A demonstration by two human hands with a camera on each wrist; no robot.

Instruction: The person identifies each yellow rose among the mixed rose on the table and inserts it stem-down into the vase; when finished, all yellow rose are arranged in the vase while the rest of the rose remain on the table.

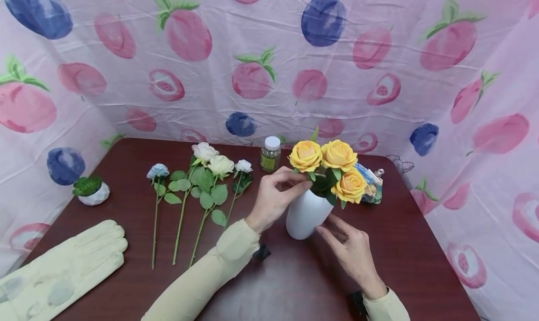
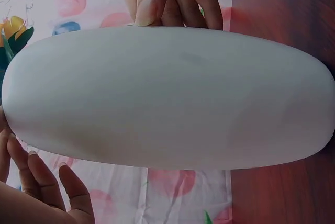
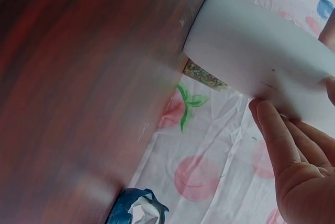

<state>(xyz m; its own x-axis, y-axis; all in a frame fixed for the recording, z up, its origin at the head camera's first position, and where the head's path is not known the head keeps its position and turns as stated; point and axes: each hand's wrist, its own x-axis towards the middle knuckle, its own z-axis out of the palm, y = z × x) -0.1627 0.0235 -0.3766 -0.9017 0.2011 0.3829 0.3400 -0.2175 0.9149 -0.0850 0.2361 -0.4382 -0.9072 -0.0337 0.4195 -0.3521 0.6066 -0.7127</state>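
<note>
A white vase [image 1: 309, 215] stands on the dark wooden table, with several yellow roses [image 1: 338, 156] and green leaves rising from its mouth. At the rim, my left hand [image 1: 273, 198] grips the vase with thumb and forefinger, close under the flowers. My right hand [image 1: 353, 250] holds the lower right side; in the left wrist view its thumb touches the vase wall [image 2: 167, 98] and its fingers reach behind. Right fingertips press the smooth side in the right wrist view. The stems inside the vase are hidden.
Left of the vase lie a blue rose [image 1: 158, 171] and several white roses [image 1: 221, 165] on long stems. A lidded jar [image 1: 271, 155] stands behind, a clipped bag [image 1: 373, 185] at right. Light gloves [image 1: 80, 260] and a small potted plant [image 1: 92, 192] are at left.
</note>
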